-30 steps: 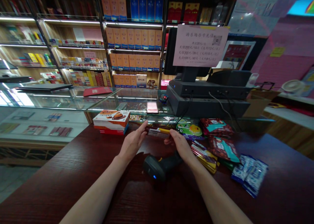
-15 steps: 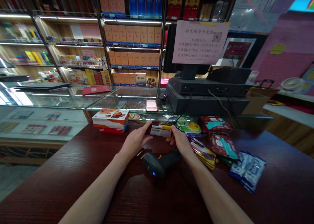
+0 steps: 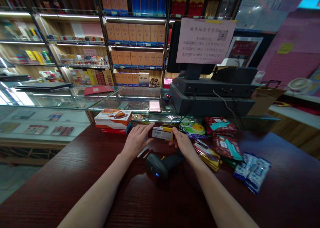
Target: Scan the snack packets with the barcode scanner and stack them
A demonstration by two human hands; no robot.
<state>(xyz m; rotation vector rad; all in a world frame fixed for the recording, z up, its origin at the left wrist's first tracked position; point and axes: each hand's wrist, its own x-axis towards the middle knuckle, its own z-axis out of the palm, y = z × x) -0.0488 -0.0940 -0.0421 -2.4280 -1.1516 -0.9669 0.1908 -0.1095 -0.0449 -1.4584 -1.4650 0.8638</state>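
Between both hands sits a small yellow and red box [image 3: 161, 133] with a white label facing me, raised just above the dark wooden counter [image 3: 75, 174]. My left hand [image 3: 137, 140] grips its left end and my right hand [image 3: 182, 144] grips its right end. A black barcode scanner [image 3: 161, 164] with a blue light lies on the counter right below my hands, under my right wrist.
An orange and white snack box stack [image 3: 113, 119] lies to the left. Snack packets [image 3: 226, 144] and blue-white sachets [image 3: 255, 173] lie to the right. A black till with a screen and pink notice [image 3: 205, 41] stands behind, beside glass display cases [image 3: 75, 103] and stocked shelves.
The box has been turned so that its white label faces me, and my left fingers have closed onto its left end. The hands stay over the scanner.
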